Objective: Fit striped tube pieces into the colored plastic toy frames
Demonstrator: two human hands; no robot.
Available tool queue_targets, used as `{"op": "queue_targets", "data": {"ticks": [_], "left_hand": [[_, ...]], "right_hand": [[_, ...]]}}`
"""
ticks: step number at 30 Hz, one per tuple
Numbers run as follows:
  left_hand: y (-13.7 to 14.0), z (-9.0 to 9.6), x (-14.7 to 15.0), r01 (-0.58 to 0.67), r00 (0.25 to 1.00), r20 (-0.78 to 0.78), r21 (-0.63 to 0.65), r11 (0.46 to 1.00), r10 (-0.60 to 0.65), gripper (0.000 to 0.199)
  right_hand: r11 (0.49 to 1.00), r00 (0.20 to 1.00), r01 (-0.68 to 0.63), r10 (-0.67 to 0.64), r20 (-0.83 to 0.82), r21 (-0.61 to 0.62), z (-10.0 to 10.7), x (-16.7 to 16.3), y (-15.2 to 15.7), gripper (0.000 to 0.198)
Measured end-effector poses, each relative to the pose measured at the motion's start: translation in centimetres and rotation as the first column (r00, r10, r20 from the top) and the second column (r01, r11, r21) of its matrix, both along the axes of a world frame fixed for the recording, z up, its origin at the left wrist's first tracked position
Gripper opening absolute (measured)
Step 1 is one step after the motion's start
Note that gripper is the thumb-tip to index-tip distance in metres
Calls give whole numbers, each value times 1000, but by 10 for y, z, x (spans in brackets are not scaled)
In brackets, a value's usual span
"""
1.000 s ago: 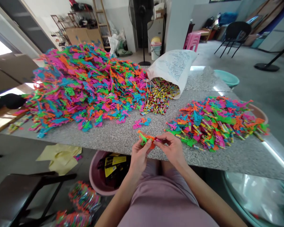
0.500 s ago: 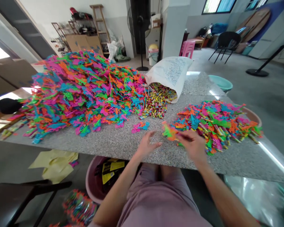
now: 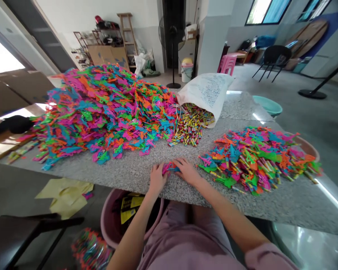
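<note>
Near the front edge of the table, my left hand [image 3: 157,177] and my right hand [image 3: 187,171] close in from either side on a few pink and blue flat plastic pieces [image 3: 171,167]. Fingers of both hands are bent, fingertips on the pieces; their exact shape is partly covered. A mixed heap of plastic pieces and small striped tubes [image 3: 253,157] lies to the right of my right hand. Behind my hands, small yellow-and-red tubes [image 3: 189,125] spill from a white woven sack [image 3: 207,88]. A large mound of bright plastic pieces [image 3: 109,108] rises at the left.
The speckled stone table [image 3: 135,170] spans the view. Below its edge stands a pink tub [image 3: 108,221] with black and yellow packets; a dark stool [image 3: 17,236] is at lower left. A teal basin [image 3: 267,105] and a floor fan [image 3: 173,56] are beyond.
My right hand has left the right-hand heap, letting go of the green and orange pieces, and moved left to the pink and blue pieces. My left hand has come to their other side.
</note>
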State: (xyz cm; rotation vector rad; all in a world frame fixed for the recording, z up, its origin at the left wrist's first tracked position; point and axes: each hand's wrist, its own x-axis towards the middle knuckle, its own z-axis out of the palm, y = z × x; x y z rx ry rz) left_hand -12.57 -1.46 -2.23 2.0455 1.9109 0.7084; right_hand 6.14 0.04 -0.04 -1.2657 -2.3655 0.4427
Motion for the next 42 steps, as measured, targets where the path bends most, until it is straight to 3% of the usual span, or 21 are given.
{"op": "queue_targets", "data": {"ticks": [2,5,7,10,12,14,16,19,21,22,24,27,29,31,36,42], "left_hand": [[1,5,-11,-34,998,57,-78,996,39,56],[3,6,-26,26,990,141,-147,989,-5,36],[3,2,-29,-40,988,144,-82,996,51,31],[-2,-5,-19,-267,961,91,88,960,259,49],[-6,-5,-9,-315,949,61,140,939,309,58],[-10,-2,-1,-297,955,31,149,943,296,63],[-12,3,3,-215,975,-23,171,962,222,74],[-13,7,2,124,978,-187,196,973,-87,87],[-12,6,0,348,914,-277,156,924,-298,75],[-11,5,0,401,889,-296,130,907,-350,65],[-9,2,1,359,904,-288,109,927,-316,50],[-7,-2,4,86,971,-232,133,987,-53,45],[-7,-4,7,-52,972,-219,149,987,85,45],[-7,-3,10,-97,966,-223,155,983,130,44],[-11,3,13,-83,970,-213,164,983,118,44],[-18,13,15,122,973,-216,190,974,-80,42]], "right_hand": [[999,1000,-20,20,21,-28,-3,-9,6,52],[980,987,157,-161,-17,-122,-3,-8,8,35],[947,961,261,-273,-37,-189,-3,-6,11,29],[934,947,307,-320,-43,-184,0,4,35,20],[910,916,386,-397,-54,-147,6,19,66,31],[852,851,512,-521,-71,-112,14,40,105,47],[769,764,631,-639,-86,-104,21,60,144,61],[672,667,726,-740,-88,-145,22,72,186,69],[643,639,745,-765,-87,-180,14,65,199,69],[636,632,748,-770,-89,-190,9,58,200,67],[628,622,755,-777,-97,-189,-3,41,196,63],[631,623,758,-775,-105,-165,-20,14,174,55],[647,640,746,-762,-100,-158,-28,-2,154,53],[666,661,728,-745,-91,-159,-34,-18,133,52],[754,720,599,-655,-228,-270,-38,-41,92,49],[847,817,459,-521,-247,-267,-29,5,46,39]]}}
